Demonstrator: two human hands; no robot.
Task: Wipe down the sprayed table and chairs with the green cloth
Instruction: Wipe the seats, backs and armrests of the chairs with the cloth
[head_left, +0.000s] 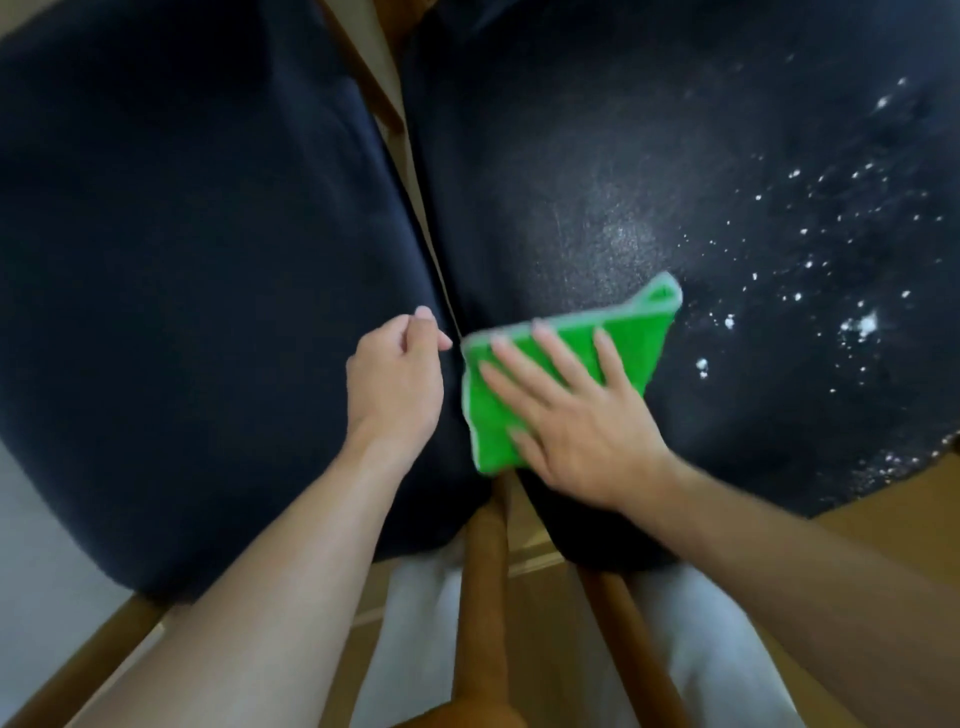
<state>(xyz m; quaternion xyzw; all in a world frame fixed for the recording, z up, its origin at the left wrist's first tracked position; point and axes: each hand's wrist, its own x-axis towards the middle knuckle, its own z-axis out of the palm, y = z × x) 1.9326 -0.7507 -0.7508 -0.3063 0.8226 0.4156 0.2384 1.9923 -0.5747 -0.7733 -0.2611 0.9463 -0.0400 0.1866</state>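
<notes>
Two dark navy chair seats fill the view side by side. On the right seat (649, 156) lies the folded green cloth (639, 338), at the seat's near left edge. My right hand (566, 415) presses flat on the cloth with fingers spread and straight. White spray droplets (810, 249) speckle the right seat to the right of the cloth, and a dull wet patch shows just above it. My left hand (395, 379) hovers over the right edge of the left seat (182, 260), fingers loosely curled, holding nothing.
Brown wooden chair legs (480, 597) run down between and below the seats. A narrow gap with a wooden frame (384, 104) separates the two seats. Pale floor shows at the lower left and wooden flooring at the lower right.
</notes>
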